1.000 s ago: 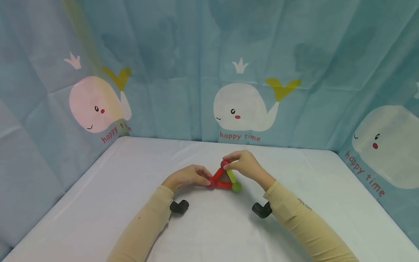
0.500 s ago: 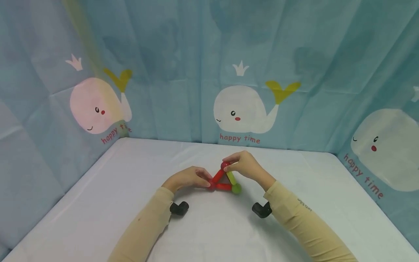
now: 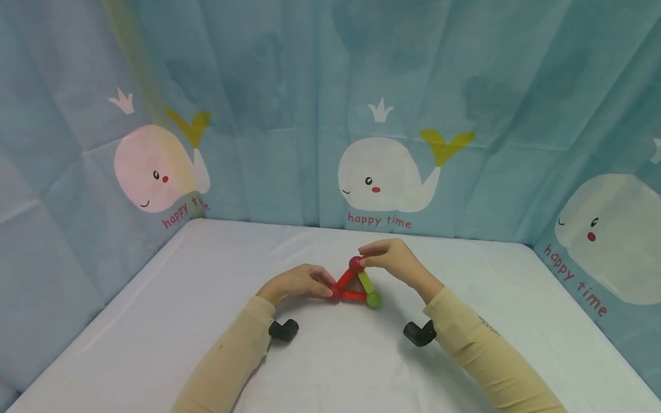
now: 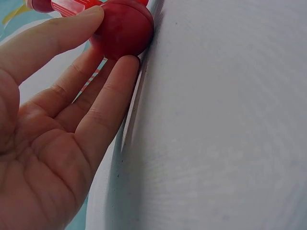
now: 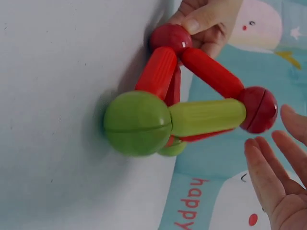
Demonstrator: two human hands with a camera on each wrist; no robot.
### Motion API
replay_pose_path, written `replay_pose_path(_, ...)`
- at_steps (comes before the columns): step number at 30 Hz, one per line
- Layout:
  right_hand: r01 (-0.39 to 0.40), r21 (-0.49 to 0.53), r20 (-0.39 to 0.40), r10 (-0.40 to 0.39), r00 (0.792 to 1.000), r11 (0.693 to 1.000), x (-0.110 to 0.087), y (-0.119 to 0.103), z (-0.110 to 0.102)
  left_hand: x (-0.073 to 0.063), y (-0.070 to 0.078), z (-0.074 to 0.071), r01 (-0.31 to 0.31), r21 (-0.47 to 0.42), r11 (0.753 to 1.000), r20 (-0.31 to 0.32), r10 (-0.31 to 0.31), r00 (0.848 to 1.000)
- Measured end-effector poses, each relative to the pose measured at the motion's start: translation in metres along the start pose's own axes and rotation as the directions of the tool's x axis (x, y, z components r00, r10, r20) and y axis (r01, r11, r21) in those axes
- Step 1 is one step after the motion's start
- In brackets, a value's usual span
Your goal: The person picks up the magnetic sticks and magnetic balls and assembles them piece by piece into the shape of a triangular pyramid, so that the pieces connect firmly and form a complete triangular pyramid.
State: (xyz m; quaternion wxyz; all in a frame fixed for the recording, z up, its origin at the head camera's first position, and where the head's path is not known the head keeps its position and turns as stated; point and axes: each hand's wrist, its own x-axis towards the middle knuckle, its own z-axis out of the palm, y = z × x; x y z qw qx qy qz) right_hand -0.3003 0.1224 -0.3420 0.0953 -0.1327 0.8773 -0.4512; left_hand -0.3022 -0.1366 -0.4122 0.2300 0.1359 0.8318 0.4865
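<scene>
A small pyramid of magnetic balls and rods stands on the white table. My left hand [image 3: 299,282] holds its left red ball [image 4: 125,31], thumb on one side and fingertips against the other. Above it sits the top red ball [image 5: 259,109], joined by a red rod [image 5: 211,71] and a yellow-green rod [image 5: 208,117]. A green ball [image 5: 137,123] forms the near right corner, with a second green ball [image 5: 171,147] partly hidden behind it. Beside the top ball, my right hand [image 3: 395,261] has its fingers spread; the right wrist view shows a gap between fingertips and ball.
The table [image 3: 335,367] has a white cover. Behind and at the sides hangs a blue curtain [image 3: 268,115] printed with whales. A black piece [image 3: 283,330] juts out at the left wrist and another black piece [image 3: 420,333] at the right.
My right hand has let go of the top red ball and drawn slightly to the right. The left hand keeps its hold, and the pyramid stays standing.
</scene>
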Motion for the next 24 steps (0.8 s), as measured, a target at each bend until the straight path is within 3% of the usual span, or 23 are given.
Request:
replay_pose_path(13,-0.019,0.188,-0.099,0.038,0.994,0.982,-0.004,0.022,-0.019,0.005,-0.004,0.002,0.004,-0.023,1.0,-0.008,-0.004,1.0)
replay_pose_path(24,0.01,0.172,-0.197,0.025,0.98,0.985,0.0,0.037,-0.03,0.0,-0.003,-0.001,-0.016,-0.055,0.998,0.0,0.016,1.0)
